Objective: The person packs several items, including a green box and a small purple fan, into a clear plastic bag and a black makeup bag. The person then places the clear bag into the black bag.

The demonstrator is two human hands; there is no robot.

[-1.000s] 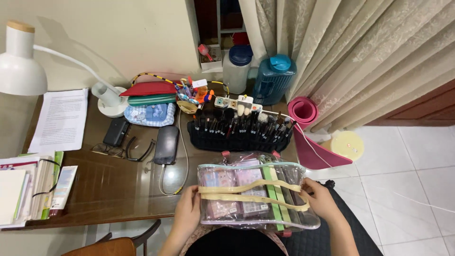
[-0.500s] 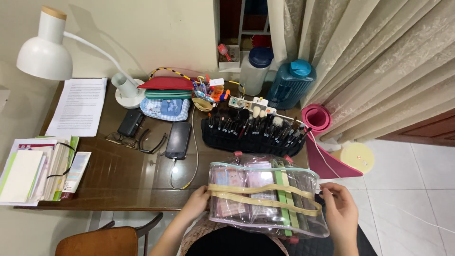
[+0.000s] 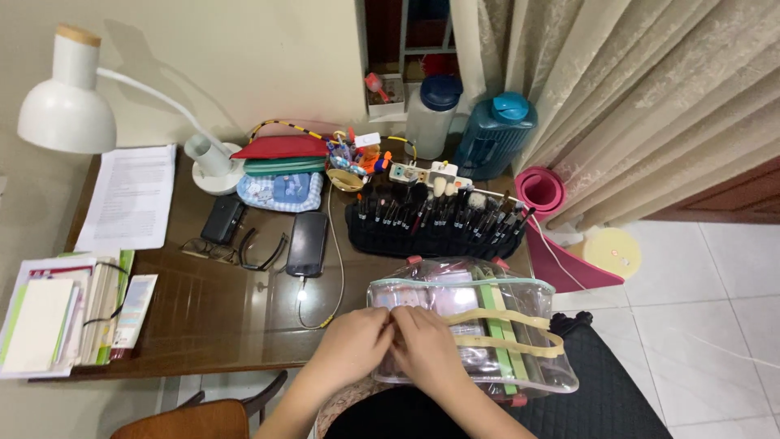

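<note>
Brown desk (image 3: 203, 309) fills the view; at its near right edge, left hand (image 3: 355, 345) and right hand (image 3: 425, 345) meet, fingers pinching the clear pouch (image 3: 487, 325) at its left top seam, probably working the zipper. Brush roll (image 3: 435, 228) lies just behind the pouch.

Two hands (image 3: 390, 345), one clear pouch (image 3: 520, 341), one lamp (image 3: 69, 106).
</note>
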